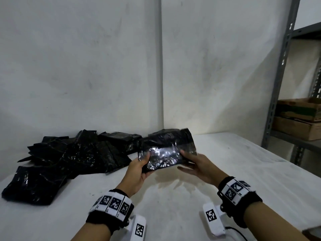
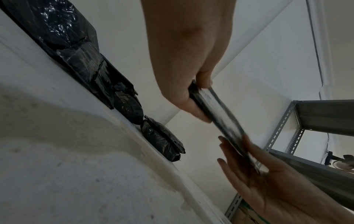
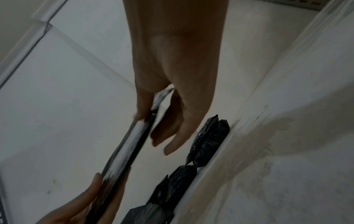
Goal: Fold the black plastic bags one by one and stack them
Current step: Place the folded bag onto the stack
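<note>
I hold one folded black plastic bag in the air above the white table, at the centre of the head view. My left hand pinches its left end, thumb on top. My right hand takes the right end, thumb on top and straight fingers underneath. The left wrist view shows the bag edge-on between the left hand and the right hand. In the right wrist view the bag looks blurred, with the right hand's fingers a little apart from it.
A loose pile of black bags lies on the table at the left, against the white wall. A grey metal shelf rack stands at the right with cardboard boxes on it. Bare table surface shows in front of me.
</note>
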The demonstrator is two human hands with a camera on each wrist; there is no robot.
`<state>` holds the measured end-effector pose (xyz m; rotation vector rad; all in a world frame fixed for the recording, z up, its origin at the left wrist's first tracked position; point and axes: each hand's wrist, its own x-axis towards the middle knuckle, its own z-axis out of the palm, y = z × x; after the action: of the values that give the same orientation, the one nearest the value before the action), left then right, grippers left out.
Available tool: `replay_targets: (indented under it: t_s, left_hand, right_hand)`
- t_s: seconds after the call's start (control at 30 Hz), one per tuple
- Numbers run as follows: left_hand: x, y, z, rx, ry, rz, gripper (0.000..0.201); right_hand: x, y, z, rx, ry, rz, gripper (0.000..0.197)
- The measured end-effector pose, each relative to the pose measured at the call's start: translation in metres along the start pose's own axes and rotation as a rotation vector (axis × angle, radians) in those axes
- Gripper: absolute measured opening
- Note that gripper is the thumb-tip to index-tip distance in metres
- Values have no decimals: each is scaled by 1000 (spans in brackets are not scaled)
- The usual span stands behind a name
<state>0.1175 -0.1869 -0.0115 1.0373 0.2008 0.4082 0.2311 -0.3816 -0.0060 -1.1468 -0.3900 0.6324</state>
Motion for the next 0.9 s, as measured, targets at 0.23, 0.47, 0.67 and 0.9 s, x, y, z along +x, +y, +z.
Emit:
replay_targets:
  t_s: [0.23,0.47,0.67,0.9]
  left_hand:
    - [17,4,-9,60,-29,-112,24]
    - [67,22,1,-33,67,-60,29]
    - [106,19,6,-49,123,-166,39]
    - [133,18,8,-50,-3,-224,34]
  right_hand:
    - [18,4,-1,38,68,136,37]
    - [51,-9,27,-186,372,-211,64]
    - [75,0,35,-1411,302,-968,72]
    - [125,9,14,-1509,84,-876,52]
